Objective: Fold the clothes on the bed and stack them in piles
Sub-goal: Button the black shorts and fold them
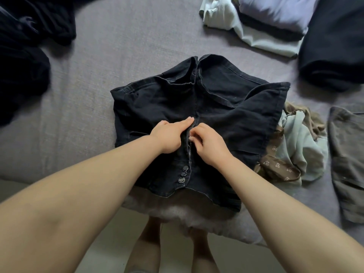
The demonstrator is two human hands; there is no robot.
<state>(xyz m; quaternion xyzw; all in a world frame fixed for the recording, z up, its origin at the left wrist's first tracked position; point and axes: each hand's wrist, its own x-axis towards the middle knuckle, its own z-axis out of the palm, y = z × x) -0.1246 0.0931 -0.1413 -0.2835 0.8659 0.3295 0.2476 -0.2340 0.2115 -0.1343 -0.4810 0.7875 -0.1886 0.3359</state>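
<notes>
- I see black shorts (197,107) spread on the bed (88,95), waistband nearest me.
- My left hand (169,134) presses flat beside the zipper (189,146).
- My right hand (206,142) pinches it.

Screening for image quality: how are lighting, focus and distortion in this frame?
Head view: soft, dim, even light, no glare; the black shorts lose detail in shadow, wide-angle stretch enlarges the forearms at the bottom edge, focus is acceptable at the zipper, slightly soft towards the corners.
</notes>
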